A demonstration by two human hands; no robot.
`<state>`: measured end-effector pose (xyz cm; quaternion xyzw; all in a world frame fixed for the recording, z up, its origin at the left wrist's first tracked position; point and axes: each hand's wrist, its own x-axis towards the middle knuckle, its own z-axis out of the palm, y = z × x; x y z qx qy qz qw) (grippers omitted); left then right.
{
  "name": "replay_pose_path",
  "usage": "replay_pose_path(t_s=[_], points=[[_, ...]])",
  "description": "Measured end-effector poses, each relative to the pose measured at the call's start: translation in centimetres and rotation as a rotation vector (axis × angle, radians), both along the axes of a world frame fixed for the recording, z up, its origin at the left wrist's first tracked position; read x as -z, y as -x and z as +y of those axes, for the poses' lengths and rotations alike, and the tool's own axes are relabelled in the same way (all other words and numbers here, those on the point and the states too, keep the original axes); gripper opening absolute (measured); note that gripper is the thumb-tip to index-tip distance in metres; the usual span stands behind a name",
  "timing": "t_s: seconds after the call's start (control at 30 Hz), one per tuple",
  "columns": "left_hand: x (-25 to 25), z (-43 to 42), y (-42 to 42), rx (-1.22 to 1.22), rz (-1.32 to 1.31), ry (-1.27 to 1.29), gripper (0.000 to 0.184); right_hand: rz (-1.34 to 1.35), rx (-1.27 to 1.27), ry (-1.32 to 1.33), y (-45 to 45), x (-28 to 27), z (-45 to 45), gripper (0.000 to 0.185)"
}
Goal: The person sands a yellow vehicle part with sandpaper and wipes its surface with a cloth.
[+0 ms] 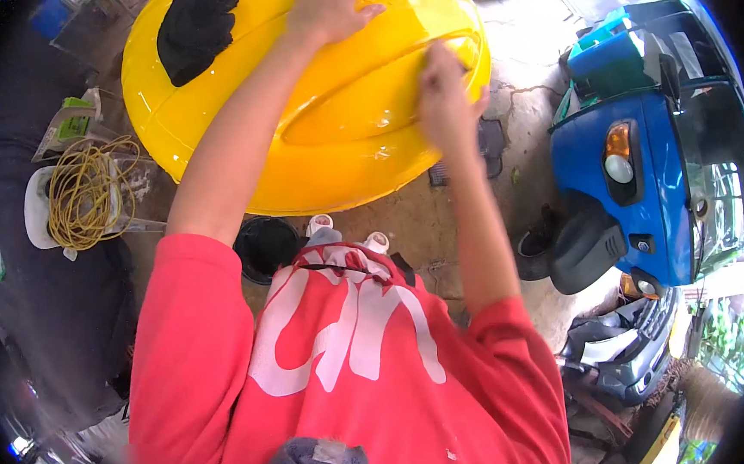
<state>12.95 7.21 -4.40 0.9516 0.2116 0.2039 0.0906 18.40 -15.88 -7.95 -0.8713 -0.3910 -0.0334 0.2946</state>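
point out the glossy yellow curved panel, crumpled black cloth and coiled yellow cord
Glossy yellow curved panel (345, 113), head view: bare surface near its middle.
Crumpled black cloth (194, 33), head view: its middle.
Coiled yellow cord (78, 199), head view: the coil's bunched strands.

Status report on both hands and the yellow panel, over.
Left hand spread on panel. Right hand at panel's right side, blurred, grip unclear. Black cloth, apparently, on panel, left of both hands.

A ridged yellow panel (339, 124) lies ahead, apparently wet.
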Motion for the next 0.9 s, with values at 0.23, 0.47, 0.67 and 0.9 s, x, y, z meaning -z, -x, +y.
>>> replay_pose_path(t_s=[0.23,0.47,0.67,0.9], points=[[1.4,1.4,-0.6,-0.015,-0.037,-0.099,0.052,-0.201,-0.217,-0.073,12.5,0.1,-2.3,0.067],[1.4,2.3,-0.5,-0.002,-0.018,-0.185,0.052,0.159,0.088,0.027,-1.9,-1.8,1.3,0.056],[1.2,2.6,0.1,0.056,-0.009,-0.181,0.050,-0.103,0.003,-0.184,7.1,-0.6,0.1,0.062],[0.3,2.1,0.4,0.061,0.026,-0.150,0.046,0.029,0.167,-0.132,3.3,-1.3,1.5,0.057]])
